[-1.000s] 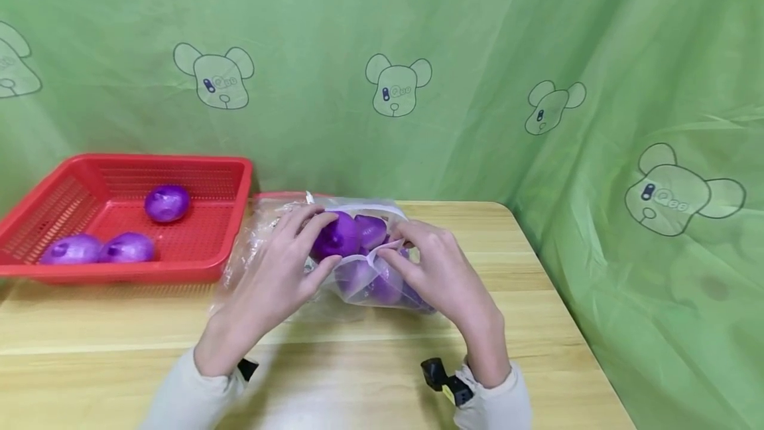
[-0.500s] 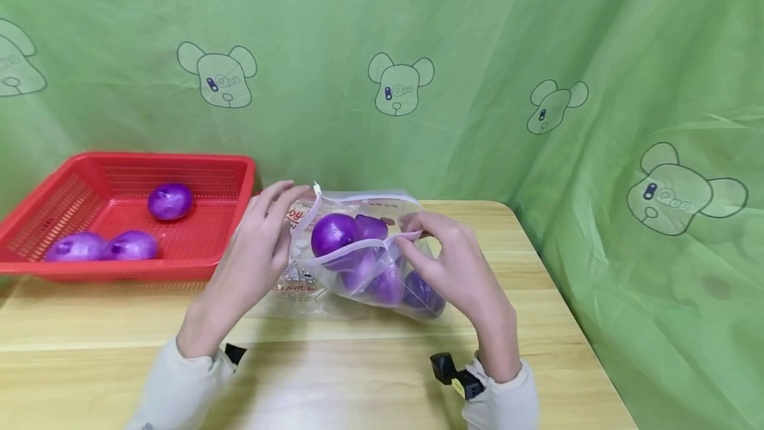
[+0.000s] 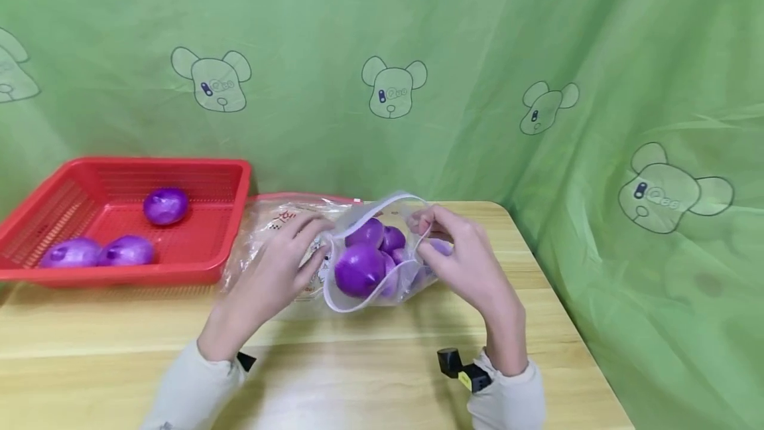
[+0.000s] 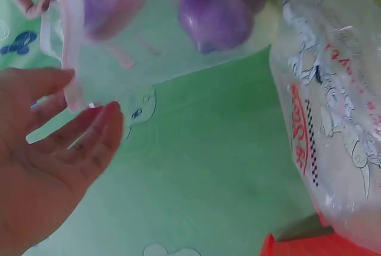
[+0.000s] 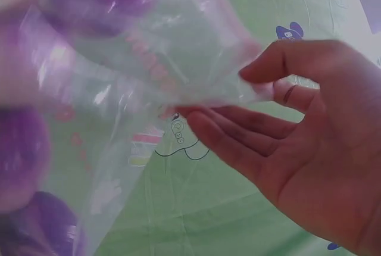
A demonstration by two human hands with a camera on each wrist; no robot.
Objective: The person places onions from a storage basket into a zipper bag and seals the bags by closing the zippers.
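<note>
1. A translucent, pale-rimmed plastic bag (image 3: 407, 280) lies on its side mid-table, its mouth gaping toward the left hand. A glossy, purple, onion-shaped piece (image 3: 360, 271) sits just inside the mouth, others behind it. Likely fault: should the lower rim sag, this front piece could roll out.

2. The right hand (image 3: 468, 264) pinches the rim's right side between thumb and fingers. The film appears thin; a hard pull might stretch it or slip free.

3. The left hand (image 3: 280, 264) has its thumb and fingertips about the rim's left corner; whether they grip it cannot be told. If loose, the mouth may fold shut.

4. A clear, red-printed plastic bag (image 3: 283, 208) lies flat beneath and beside the first; dragging could carry both along.

5. A red, perforated plastic basket (image 3: 173, 275) holds three similar purple pieces (image 3: 166, 206). A wide leftward swing might jolt it.

6. The pale wood-grain table (image 3: 358, 363) looks smooth, so an escaped piece may roll far.
</note>
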